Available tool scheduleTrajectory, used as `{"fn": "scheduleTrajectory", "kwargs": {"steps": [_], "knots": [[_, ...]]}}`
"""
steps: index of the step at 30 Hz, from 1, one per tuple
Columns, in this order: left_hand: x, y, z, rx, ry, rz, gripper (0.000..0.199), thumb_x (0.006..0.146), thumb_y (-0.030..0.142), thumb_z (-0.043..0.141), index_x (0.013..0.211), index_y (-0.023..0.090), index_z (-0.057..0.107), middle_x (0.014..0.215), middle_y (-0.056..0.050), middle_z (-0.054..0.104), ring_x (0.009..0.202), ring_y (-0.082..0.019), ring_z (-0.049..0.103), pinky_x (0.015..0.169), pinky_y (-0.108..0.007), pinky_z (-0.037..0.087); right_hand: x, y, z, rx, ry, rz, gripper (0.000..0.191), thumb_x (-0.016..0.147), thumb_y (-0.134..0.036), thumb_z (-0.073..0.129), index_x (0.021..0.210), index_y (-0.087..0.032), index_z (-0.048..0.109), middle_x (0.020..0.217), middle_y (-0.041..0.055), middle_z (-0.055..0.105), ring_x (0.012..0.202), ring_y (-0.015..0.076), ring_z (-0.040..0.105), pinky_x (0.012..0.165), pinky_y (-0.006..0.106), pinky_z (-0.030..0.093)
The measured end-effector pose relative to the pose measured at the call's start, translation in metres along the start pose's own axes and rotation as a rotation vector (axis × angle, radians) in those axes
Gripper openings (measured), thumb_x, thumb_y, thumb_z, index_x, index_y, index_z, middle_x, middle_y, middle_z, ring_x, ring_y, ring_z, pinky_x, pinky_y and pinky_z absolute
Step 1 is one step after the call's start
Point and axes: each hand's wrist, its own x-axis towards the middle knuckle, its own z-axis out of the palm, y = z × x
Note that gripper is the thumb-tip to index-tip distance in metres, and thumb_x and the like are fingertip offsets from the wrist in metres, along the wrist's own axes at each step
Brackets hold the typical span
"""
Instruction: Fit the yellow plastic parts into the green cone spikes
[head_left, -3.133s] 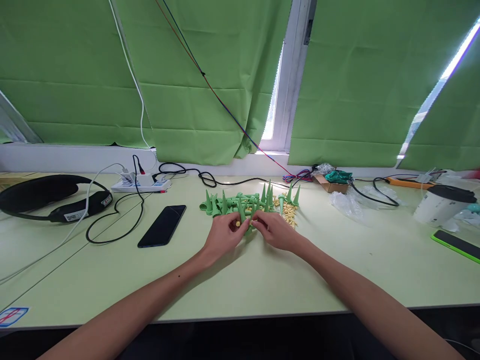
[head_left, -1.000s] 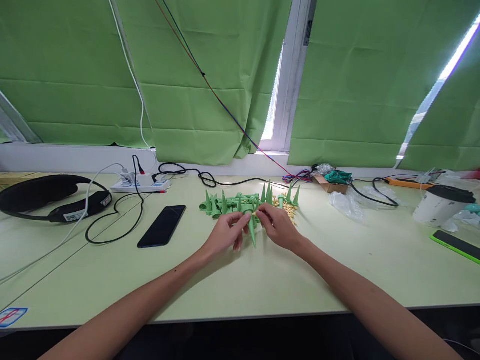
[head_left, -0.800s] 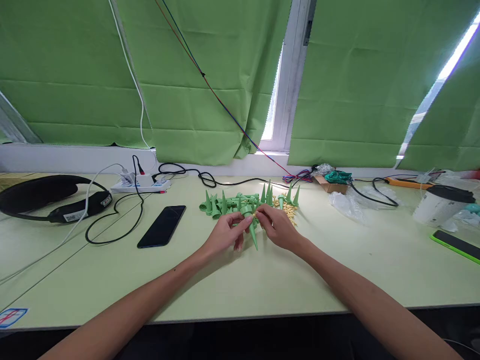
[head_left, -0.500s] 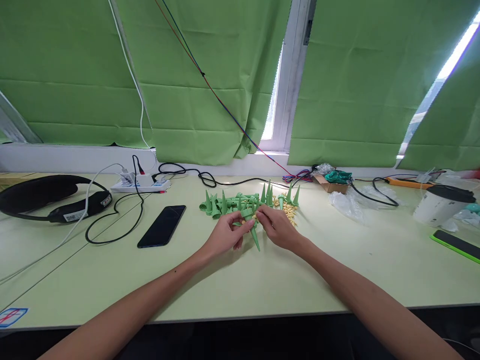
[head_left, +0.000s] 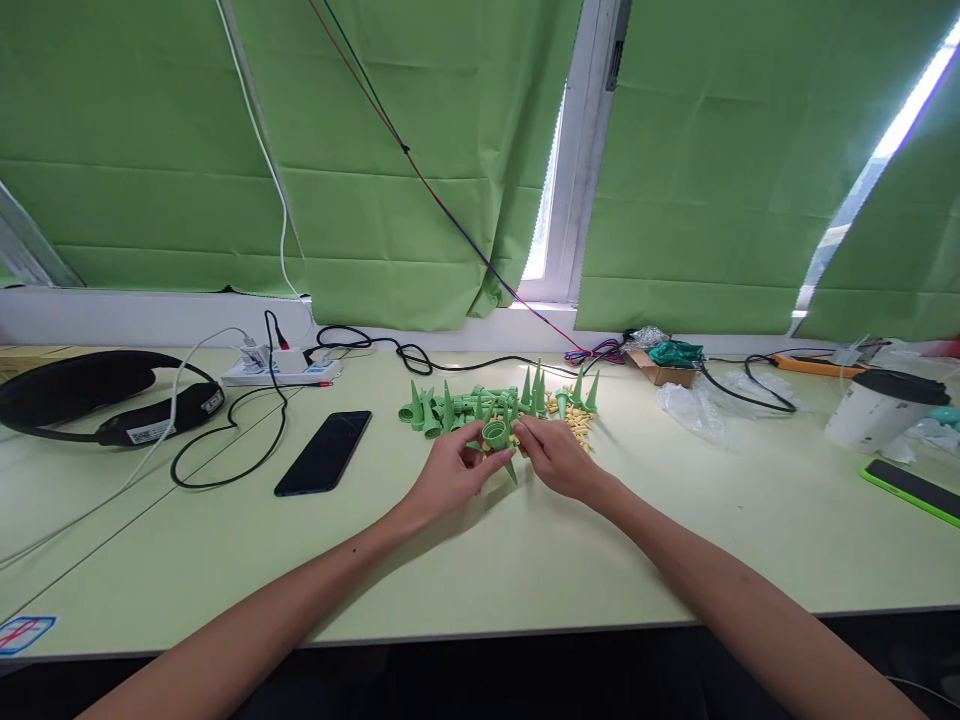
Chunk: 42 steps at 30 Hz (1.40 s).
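Observation:
My left hand [head_left: 455,462] pinches a green plastic watering spike [head_left: 496,434] between thumb and fingers. Its round, open socket faces up towards me and its pointed tip slants down below the thumb. At the right side of the socket my right hand [head_left: 556,458] is closed, fingertips pressed together; whatever they grip is hidden. Just behind the hands lie several more green spikes [head_left: 448,408], some standing point up, others on their sides. Small beige pieces [head_left: 581,424] are heaped behind my right hand.
A black phone [head_left: 324,453] and a headset [head_left: 112,405] lie to the left, near a white power strip [head_left: 285,370] with cables. On the right are a small cardboard box [head_left: 660,370], plastic bags [head_left: 697,410], a lidded paper cup [head_left: 885,410] and a green-edged phone [head_left: 915,490].
The spike has tilted in my left hand, so its open socket now shows more and its tip sits a little higher. My right hand stays close beside it.

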Motion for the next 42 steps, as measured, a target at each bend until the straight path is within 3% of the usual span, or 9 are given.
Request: {"fn": "scheduleTrajectory", "kwargs": {"steps": [15,21,26,33,42], "knots": [[0.0014,0.0058,0.0006,0.019,0.047,-0.024,0.022,0.079,0.038,0.07,0.082,0.018,0.059,0.061,0.005,0.051,0.044,-0.008,0.044,0.043,-0.022,0.034,0.0001,-0.0044,-0.0018,0.056,0.067,0.014,0.036,0.105,-0.035,0.031,0.071,-0.022,0.035,0.06,-0.0026,0.045,0.053,0.0127,0.039,0.055,0.027,0.03],[0.0039,0.0017,-0.0004,-0.163,-0.037,-0.125,0.027,0.082,0.042,0.064,0.075,0.017,0.055,0.067,0.003,0.057,0.037,-0.007,0.048,0.035,-0.021,0.033,-0.0001,-0.0056,-0.0022,0.072,0.085,-0.002,0.034,0.104,-0.033,0.033,0.072,-0.023,0.034,0.06,-0.0036,0.041,0.052,0.0126,0.036,0.055,0.026,0.03],[0.0054,0.001,-0.0015,-0.326,-0.129,-0.177,0.038,0.087,0.052,0.059,0.072,0.017,0.053,0.06,0.001,0.057,0.036,-0.009,0.05,0.035,-0.021,0.034,0.0,-0.0069,-0.0031,0.073,0.07,0.0,0.033,0.104,-0.033,0.033,0.072,-0.023,0.034,0.061,-0.0034,0.043,0.053,0.0129,0.037,0.056,0.027,0.031],[0.0078,0.001,-0.0014,-0.543,-0.139,-0.257,0.046,0.089,0.06,0.054,0.072,0.017,0.054,0.058,0.0,0.058,0.036,-0.011,0.053,0.032,-0.022,0.035,-0.0003,-0.0066,-0.0035,0.081,0.042,-0.011,0.031,0.103,-0.033,0.035,0.073,-0.023,0.037,0.061,-0.0038,0.043,0.053,0.0125,0.038,0.055,0.027,0.031],[0.0051,0.0034,-0.0014,-0.415,-0.133,-0.199,0.044,0.089,0.058,0.057,0.073,0.017,0.051,0.054,0.002,0.055,0.036,-0.01,0.052,0.035,-0.021,0.036,-0.0002,-0.0044,-0.0011,0.064,0.021,-0.018,0.032,0.103,-0.032,0.036,0.072,-0.023,0.035,0.06,-0.0039,0.041,0.052,0.0124,0.037,0.055,0.027,0.03]]}}
